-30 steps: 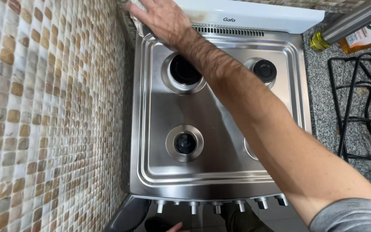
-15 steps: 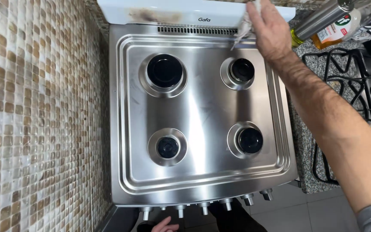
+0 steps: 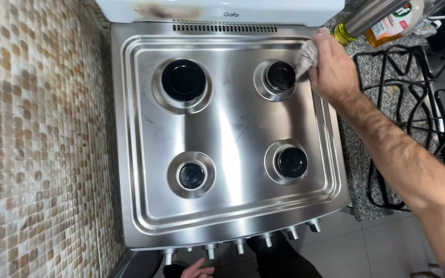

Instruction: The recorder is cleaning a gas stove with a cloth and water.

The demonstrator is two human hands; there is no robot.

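My right hand [image 3: 333,72] is closed around a crumpled grey-white cloth [image 3: 307,54] and presses it against the stainless steel stove top [image 3: 233,134], right beside the back right burner [image 3: 280,76]. The stove has four black burners without grates: a large back left burner [image 3: 183,80], a front left burner [image 3: 191,175] and a front right burner [image 3: 291,162]. My left hand [image 3: 198,268] shows only partly at the bottom edge, below the stove's front knobs [image 3: 239,246], fingers loosely curled, holding nothing that I can see.
A mosaic tile wall [image 3: 37,144] runs along the left. Black cast-iron grates [image 3: 413,123] lie on the speckled granite counter [image 3: 359,154] at right. A steel cylinder [image 3: 372,15] and an orange-liquid bottle [image 3: 392,25] stand at the back right. The white raised stove lid [image 3: 217,10] is behind.
My right hand has swept from the stove's back left corner across the rear edge to the back right burner, carrying the cloth. The view shifted slightly.
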